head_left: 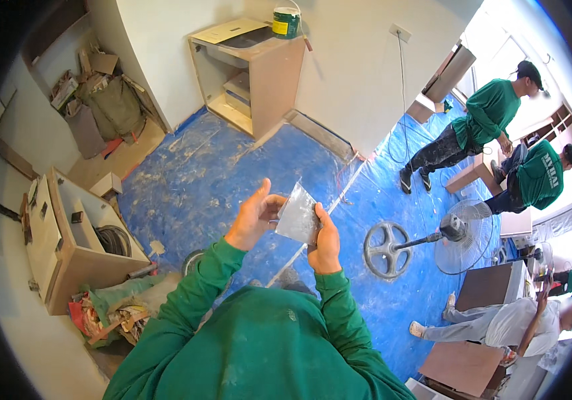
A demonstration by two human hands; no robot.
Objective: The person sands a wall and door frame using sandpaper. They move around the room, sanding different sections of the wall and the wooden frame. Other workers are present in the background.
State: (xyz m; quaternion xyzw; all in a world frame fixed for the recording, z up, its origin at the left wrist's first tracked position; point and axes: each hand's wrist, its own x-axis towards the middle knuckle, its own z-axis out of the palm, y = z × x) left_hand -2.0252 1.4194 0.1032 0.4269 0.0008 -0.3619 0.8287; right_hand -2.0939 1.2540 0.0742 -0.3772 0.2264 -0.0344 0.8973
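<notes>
In front of my chest, my right hand (326, 245) pinches a small, flat, pale grey, shiny square (297, 217) that looks like a plastic packet. Its thumb lies along the packet's right edge, and the other fingers are mostly hidden behind. My left hand (254, 217) is at the packet's left side, thumb raised and apart, fingers loosely bent towards it. Whether those fingertips touch the packet is hard to make out. What the packet contains, if anything, does not show.
Blue sheeting (186, 160) covers the floor. A pedestal fan (459, 230) stands right, near several people. Ahead, an open cabinet (276, 87) carries a green bucket (286, 23). An open box unit (82, 260) with coiled cable (113, 240) stands left, beside debris bags (122, 303).
</notes>
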